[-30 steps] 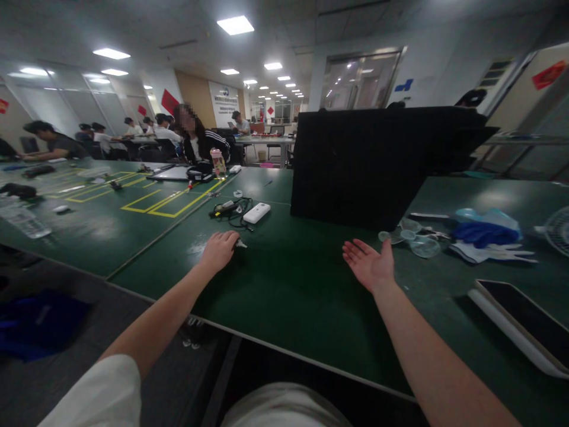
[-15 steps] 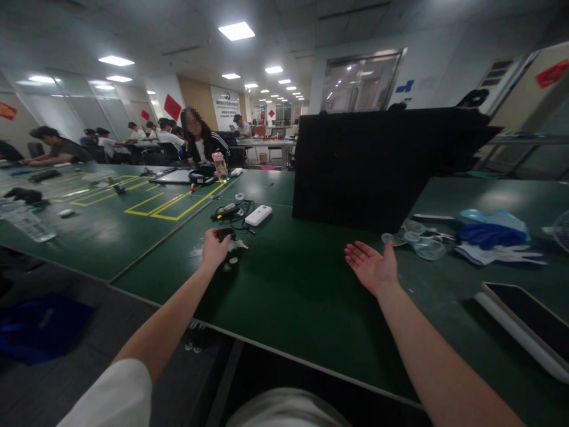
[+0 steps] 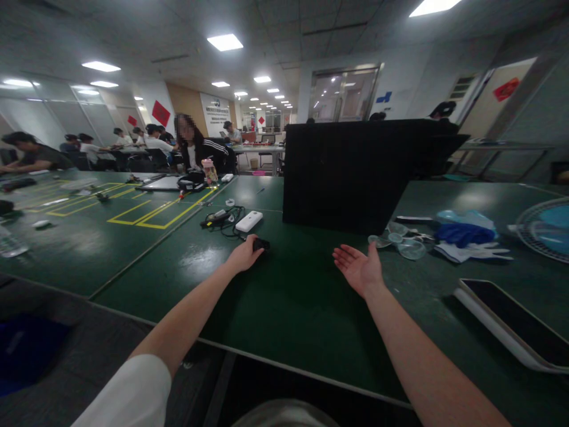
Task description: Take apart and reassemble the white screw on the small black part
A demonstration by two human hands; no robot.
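Observation:
My left hand has its fingers closed around a small black object low over the green table; its kind is not clear. Just behind it lie a white rectangular device and a black cable with an adapter. Palm up and fingers spread, my right hand holds nothing. Close to its thumb are several clear, round plastic pieces. A large black box-like panel stands upright beyond both hands.
Blue and white gloves lie at right, near a round patterned tray. A phone rests on a white block at the right front. Across the table sits a person behind a pink bottle. Yellow tape marks the left tabletop.
My left hand has moved right with the black object, toward my right hand. Small whitish pieces beside it no longer show. The view has turned slightly right; my right hand stays open.

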